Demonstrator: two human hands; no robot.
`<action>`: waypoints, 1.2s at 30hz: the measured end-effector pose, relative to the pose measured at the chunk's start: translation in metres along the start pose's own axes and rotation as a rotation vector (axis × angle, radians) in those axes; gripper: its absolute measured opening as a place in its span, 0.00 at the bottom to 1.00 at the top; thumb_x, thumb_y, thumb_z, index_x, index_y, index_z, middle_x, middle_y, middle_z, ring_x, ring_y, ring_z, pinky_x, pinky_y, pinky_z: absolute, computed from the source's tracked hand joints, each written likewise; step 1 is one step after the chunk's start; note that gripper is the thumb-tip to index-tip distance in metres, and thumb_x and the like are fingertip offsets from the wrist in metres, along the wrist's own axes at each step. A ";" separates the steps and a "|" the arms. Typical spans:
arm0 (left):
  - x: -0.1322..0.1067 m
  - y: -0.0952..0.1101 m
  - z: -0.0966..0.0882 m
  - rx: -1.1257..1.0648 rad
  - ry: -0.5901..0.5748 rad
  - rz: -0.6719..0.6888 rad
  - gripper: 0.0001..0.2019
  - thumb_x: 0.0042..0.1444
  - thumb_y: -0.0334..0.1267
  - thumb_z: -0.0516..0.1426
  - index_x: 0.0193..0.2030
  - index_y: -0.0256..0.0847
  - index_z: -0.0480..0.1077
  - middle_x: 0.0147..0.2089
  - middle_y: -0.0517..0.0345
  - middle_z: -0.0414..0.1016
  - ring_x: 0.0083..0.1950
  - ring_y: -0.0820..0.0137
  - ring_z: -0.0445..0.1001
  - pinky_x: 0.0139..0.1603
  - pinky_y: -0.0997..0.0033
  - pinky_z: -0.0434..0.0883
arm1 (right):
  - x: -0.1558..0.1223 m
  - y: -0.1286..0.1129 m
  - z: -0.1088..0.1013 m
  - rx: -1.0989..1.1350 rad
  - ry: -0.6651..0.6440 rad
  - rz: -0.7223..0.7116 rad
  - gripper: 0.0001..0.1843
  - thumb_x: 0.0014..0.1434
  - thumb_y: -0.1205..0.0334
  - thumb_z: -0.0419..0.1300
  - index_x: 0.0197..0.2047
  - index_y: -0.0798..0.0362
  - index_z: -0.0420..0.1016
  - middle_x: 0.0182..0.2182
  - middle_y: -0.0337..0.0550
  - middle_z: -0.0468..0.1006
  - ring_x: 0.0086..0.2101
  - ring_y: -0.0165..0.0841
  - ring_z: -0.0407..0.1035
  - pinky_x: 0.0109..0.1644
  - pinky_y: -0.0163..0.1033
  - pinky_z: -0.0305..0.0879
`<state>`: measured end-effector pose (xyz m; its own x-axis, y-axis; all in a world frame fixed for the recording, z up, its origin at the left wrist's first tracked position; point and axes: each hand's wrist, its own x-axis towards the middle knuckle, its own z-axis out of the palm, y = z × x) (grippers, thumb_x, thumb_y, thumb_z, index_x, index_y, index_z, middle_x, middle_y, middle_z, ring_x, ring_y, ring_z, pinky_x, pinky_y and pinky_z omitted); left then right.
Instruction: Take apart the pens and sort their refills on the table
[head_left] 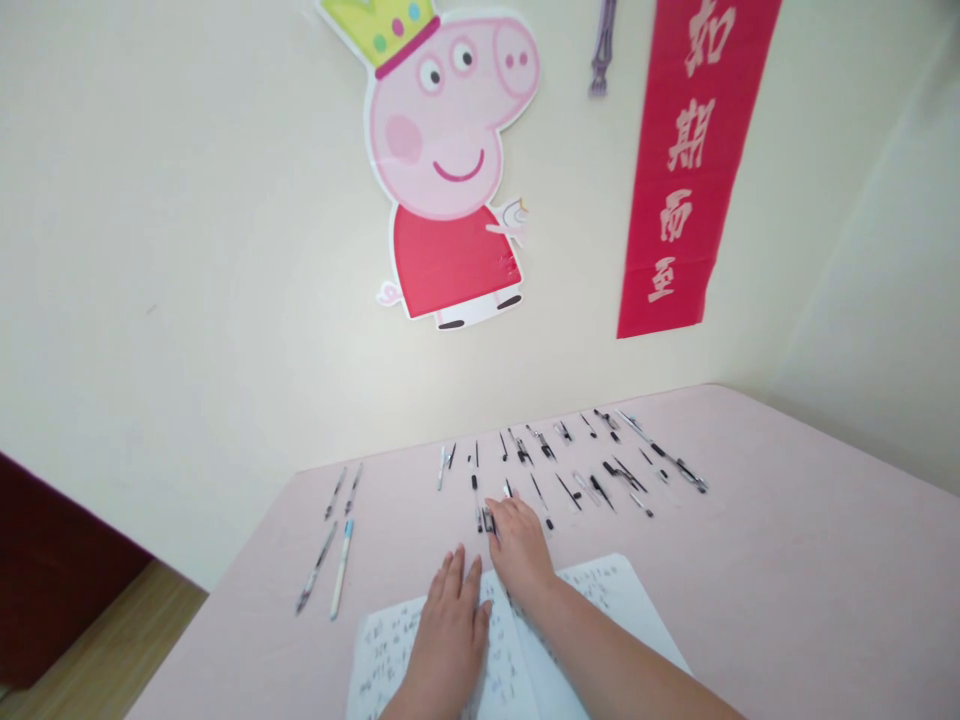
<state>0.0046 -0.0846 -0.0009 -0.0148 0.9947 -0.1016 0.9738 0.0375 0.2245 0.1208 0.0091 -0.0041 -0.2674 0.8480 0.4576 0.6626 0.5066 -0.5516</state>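
Observation:
My left hand [452, 625] lies flat on the left page of an open notebook [379, 625] covered in handwriting, its fingers stretched out and holding nothing. Across the right page reaches my right arm, and my right hand [519, 545] is at the table just beyond the notebook's top edge. Its curled fingers meet a short dark-and-clear pen part [488, 521], partly hidden by the fingertips. Immediately left of it lies a slim pen piece with black ends [475, 500]. Another small dark piece [508, 487] shows behind the knuckles.
Several taken-apart pens, caps and refills [592, 492] lie in rows along the back of the pink table [255, 610]. At the left are whole pens, one with a blue cap [341, 570]. A pig cutout [450, 255] and a red banner [686, 170] hang on the wall.

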 end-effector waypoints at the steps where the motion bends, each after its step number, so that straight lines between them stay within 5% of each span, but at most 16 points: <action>1: -0.001 0.000 0.000 -0.005 -0.001 0.007 0.26 0.58 0.45 0.42 0.63 0.42 0.54 0.68 0.55 0.42 0.68 0.62 0.41 0.66 0.57 0.47 | 0.001 0.001 0.000 -0.007 -0.001 -0.004 0.24 0.49 0.75 0.52 0.50 0.54 0.70 0.43 0.47 0.75 0.49 0.39 0.63 0.61 0.45 0.48; 9: 0.024 -0.002 -0.011 -0.007 0.093 0.021 0.24 0.58 0.41 0.43 0.61 0.38 0.57 0.67 0.50 0.50 0.67 0.61 0.48 0.63 0.60 0.52 | 0.004 0.002 -0.003 -0.030 -0.014 -0.012 0.20 0.50 0.75 0.54 0.46 0.53 0.72 0.40 0.45 0.76 0.45 0.37 0.64 0.60 0.44 0.50; 13: 0.057 0.005 -0.024 -0.024 0.181 0.019 0.22 0.57 0.35 0.43 0.59 0.36 0.59 0.58 0.44 0.62 0.58 0.64 0.63 0.57 0.66 0.58 | 0.004 0.000 -0.004 -0.016 0.005 -0.011 0.20 0.52 0.74 0.52 0.47 0.56 0.71 0.41 0.47 0.75 0.46 0.36 0.64 0.60 0.44 0.49; 21: 0.101 0.015 -0.030 -0.033 0.158 -0.166 0.19 0.57 0.33 0.45 0.55 0.34 0.57 0.46 0.45 0.72 0.47 0.66 0.72 0.45 0.71 0.64 | 0.004 0.000 -0.005 0.011 0.058 0.026 0.22 0.51 0.75 0.49 0.48 0.56 0.70 0.43 0.48 0.74 0.47 0.37 0.62 0.58 0.45 0.53; 36: 0.082 0.011 -0.028 -0.055 0.024 -0.114 0.17 0.53 0.31 0.47 0.51 0.33 0.62 0.49 0.42 0.73 0.49 0.65 0.72 0.47 0.73 0.65 | 0.003 0.002 -0.001 0.021 0.069 0.014 0.24 0.49 0.76 0.49 0.49 0.57 0.70 0.45 0.49 0.73 0.50 0.36 0.61 0.60 0.45 0.51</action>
<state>0.0075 0.0001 0.0201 -0.1307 0.9857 -0.1063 0.9515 0.1549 0.2659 0.1224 0.0123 -0.0032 -0.2093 0.8424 0.4966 0.6511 0.4989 -0.5719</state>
